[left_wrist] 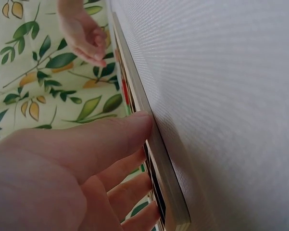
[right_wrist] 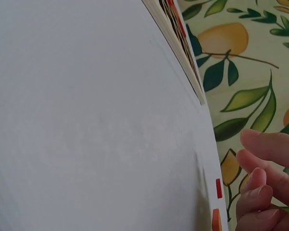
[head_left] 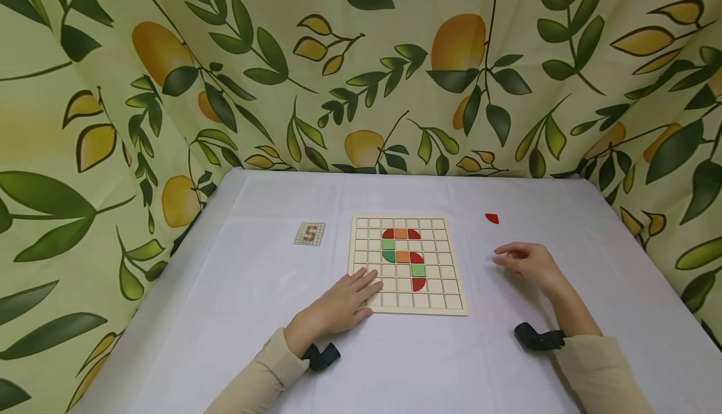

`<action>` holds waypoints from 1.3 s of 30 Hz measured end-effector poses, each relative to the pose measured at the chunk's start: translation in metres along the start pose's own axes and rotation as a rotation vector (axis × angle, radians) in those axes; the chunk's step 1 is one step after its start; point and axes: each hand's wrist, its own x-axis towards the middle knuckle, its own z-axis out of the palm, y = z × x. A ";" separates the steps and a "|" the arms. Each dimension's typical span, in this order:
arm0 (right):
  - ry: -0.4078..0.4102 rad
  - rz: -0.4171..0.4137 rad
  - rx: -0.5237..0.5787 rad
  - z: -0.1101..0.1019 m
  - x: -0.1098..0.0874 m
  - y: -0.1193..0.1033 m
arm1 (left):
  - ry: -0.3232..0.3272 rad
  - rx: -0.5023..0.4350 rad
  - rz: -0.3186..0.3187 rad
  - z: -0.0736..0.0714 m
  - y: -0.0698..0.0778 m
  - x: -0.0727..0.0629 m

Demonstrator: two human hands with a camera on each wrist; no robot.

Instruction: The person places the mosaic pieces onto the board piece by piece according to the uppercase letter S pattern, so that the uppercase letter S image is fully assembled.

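A square wooden grid board [head_left: 445,301] lies flat on the table. Coloured pieces in its cells, red, orange and green, form an S-like shape, with a red rounded piece [head_left: 418,284] at its lower end. My left hand [head_left: 341,301] rests on the board's lower left corner, fingers spread over the cells; in the left wrist view the thumb [left_wrist: 130,132] touches the board's side edge. To the right of the board, my right hand [head_left: 527,265] hovers above the cloth, fingers loosely bent, holding nothing visible. Beyond it lies a loose red quarter-round piece [head_left: 492,218].
Left of the board lies a small card [head_left: 309,234] printed with a grid and an S pattern. An orange piece [right_wrist: 217,220] shows near the right hand in the right wrist view. A leaf-patterned curtain [head_left: 366,88] surrounds the white-clothed table [head_left: 225,289].
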 end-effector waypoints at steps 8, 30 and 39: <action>0.062 0.108 0.017 -0.009 0.002 0.009 | 0.001 -0.005 0.001 0.001 0.000 0.000; 0.138 0.412 0.140 -0.018 0.018 0.024 | 0.000 -0.014 -0.012 0.001 0.001 0.000; 0.149 0.450 0.135 -0.016 0.021 0.025 | 0.004 -0.008 -0.011 0.000 0.001 0.000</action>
